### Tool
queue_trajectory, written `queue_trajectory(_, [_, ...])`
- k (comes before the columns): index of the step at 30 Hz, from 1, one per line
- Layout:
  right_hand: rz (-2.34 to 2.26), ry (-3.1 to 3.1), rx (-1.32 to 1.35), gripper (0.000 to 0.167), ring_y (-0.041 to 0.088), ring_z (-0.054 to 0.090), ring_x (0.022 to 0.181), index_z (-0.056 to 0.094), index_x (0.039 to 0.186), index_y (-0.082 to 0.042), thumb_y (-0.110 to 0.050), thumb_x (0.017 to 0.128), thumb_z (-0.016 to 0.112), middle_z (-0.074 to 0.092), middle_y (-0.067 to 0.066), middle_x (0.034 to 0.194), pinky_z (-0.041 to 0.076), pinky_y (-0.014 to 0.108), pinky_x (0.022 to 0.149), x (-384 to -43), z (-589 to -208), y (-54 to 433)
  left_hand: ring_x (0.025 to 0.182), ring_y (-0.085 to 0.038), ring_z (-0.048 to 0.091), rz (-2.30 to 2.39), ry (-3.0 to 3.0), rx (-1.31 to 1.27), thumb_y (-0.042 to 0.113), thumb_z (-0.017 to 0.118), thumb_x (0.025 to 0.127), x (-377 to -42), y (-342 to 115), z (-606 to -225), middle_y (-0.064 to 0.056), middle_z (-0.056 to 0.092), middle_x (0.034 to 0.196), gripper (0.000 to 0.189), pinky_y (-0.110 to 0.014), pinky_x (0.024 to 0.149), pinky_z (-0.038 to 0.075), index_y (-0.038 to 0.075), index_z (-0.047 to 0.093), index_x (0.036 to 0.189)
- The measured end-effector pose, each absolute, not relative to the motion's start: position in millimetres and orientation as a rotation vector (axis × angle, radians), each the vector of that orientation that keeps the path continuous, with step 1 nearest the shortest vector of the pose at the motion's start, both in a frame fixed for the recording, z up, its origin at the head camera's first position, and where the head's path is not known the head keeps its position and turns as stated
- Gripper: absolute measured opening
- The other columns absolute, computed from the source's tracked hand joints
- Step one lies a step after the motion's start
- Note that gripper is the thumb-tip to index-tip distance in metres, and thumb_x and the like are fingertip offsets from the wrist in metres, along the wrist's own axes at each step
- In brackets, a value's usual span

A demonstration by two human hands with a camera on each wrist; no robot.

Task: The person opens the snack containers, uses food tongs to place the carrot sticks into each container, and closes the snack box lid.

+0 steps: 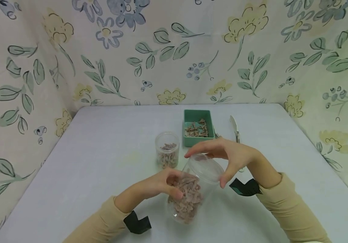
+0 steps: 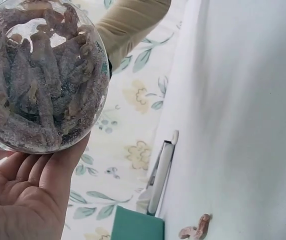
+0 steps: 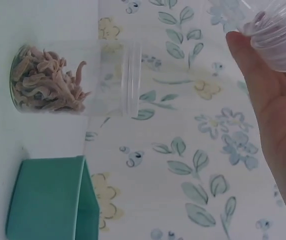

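Note:
A clear plastic jar, well filled with brownish-pink dried strips, is tilted above the front of the table. My left hand grips its side, and the left wrist view shows the jar's round base with the strips pressed against it. At the jar's mouth, my right hand holds a clear round lid by its rim, thumb on one side and fingers on the other. Whether the lid is seated or just loose on the mouth I cannot tell. In the right wrist view, the right hand's fingers touch the ribbed clear plastic.
Behind the left hand stands a second clear jar, lidless and partly filled with similar strips. A green rectangular box with more strips sits farther back. To its right lies a slim white-and-metal tool. One loose strip lies on the table.

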State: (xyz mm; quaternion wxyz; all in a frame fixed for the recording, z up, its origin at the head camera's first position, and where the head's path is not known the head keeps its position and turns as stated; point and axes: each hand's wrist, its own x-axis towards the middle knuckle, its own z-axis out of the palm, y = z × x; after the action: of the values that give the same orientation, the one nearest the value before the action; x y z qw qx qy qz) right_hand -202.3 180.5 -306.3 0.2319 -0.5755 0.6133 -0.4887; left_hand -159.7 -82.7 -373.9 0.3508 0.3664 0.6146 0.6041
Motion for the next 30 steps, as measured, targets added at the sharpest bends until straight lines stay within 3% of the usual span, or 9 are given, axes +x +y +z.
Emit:
queue_trajectory(2, [-1.338,1.666,-1.612,0.079,0.028,0.042,0.132,0.043,0.144,-0.006,-0.034,0.081,0.080,0.046,0.005,0.145,0.039,0.045,0.107,-203,-307,180,0.076,-0.005,0.052,1.569,1.561,0.933,0.061,0.072,0.077,-159,-83,-373,0.008,0.063,0.094,0.096,-0.021,0.067,0.046,-0.011,0.048,0.135])
queue_trajectory(4, [-1.334,1.699,-1.590,0.079,0.026,0.043,0.132,0.043,0.144,-0.003,-0.030,0.080,0.081,0.046,0.005,0.145,0.039,0.044,0.108,-203,-307,180,0.087,-0.007,0.059,1.593,1.574,0.876,0.056,0.075,0.077,-158,-83,-372,0.002,0.067,0.110,0.092,-0.024,0.076,0.051,-0.010,0.049,0.135])
queue_trajectory(7, [-1.332,1.813,-1.484,0.078,0.023,0.043,0.133,0.043,0.141,0.002,-0.021,0.078,0.083,0.048,0.006,0.144,0.039,0.042,0.108,-202,-307,181,0.089,-0.011,0.063,1.629,1.699,0.789,0.050,0.079,0.076,-154,-81,-368,-0.005,0.068,0.109,0.084,-0.026,0.078,0.053,-0.006,0.054,0.133])
queue_trajectory(11, [-1.333,2.015,-1.292,0.077,0.027,0.044,0.132,0.043,0.139,0.007,-0.014,0.076,0.083,0.049,0.015,0.141,0.039,0.048,0.106,-199,-309,181,0.092,-0.013,0.063,1.611,2.023,0.686,0.042,0.084,0.074,-147,-75,-363,-0.003,0.068,0.107,0.071,-0.029,0.079,0.053,0.001,0.060,0.128])
queue_trajectory(14, [-1.336,2.187,-1.089,0.074,0.032,0.044,0.131,0.045,0.140,0.005,-0.018,0.079,0.081,0.050,0.017,0.140,0.038,0.056,0.104,-195,-311,178,0.093,-0.014,0.061,1.532,2.299,0.595,0.035,0.086,0.073,-144,-69,-360,-0.002,0.067,0.108,0.065,-0.031,0.078,0.053,0.005,0.062,0.126])
queue_trajectory(20, [-1.250,2.442,-0.748,0.076,0.037,0.043,0.131,0.043,0.143,0.000,-0.037,0.084,0.074,0.047,0.016,0.144,0.039,0.059,0.103,-188,-314,170,0.106,-0.025,0.061,1.404,2.600,0.488,0.034,0.088,0.069,-148,-60,-362,-0.012,0.063,0.123,0.077,-0.042,0.085,0.053,0.001,0.058,0.132])
queue_trajectory(24, [-1.259,2.387,-0.774,0.080,0.040,0.033,0.137,0.032,0.149,0.002,-0.043,0.091,0.065,0.035,0.020,0.151,0.033,0.062,0.105,-187,-313,177,0.102,-0.020,0.060,1.485,2.477,0.504,0.030,0.088,0.070,-155,-63,-366,-0.008,0.065,0.118,0.071,-0.037,0.084,0.053,0.004,0.060,0.130])
queue_trajectory(26, [-1.337,2.259,-0.865,0.074,0.039,0.025,0.141,0.027,0.150,0.002,-0.037,0.096,0.059,0.028,0.021,0.154,0.028,0.062,0.108,-191,-312,185,0.099,-0.016,0.060,1.553,2.341,0.520,0.028,0.088,0.070,-159,-66,-366,-0.005,0.066,0.115,0.068,-0.033,0.083,0.052,0.004,0.061,0.128])
queue_trajectory(30, [-1.488,1.872,-1.180,0.066,0.033,0.015,0.146,0.024,0.151,0.004,-0.017,0.097,0.056,0.023,0.018,0.158,0.019,0.052,0.116,-201,-311,196,0.099,-0.015,0.063,1.649,2.001,0.537,0.025,0.088,0.071,-163,-68,-365,-0.008,0.067,0.115,0.073,-0.030,0.085,0.053,-0.001,0.057,0.132])
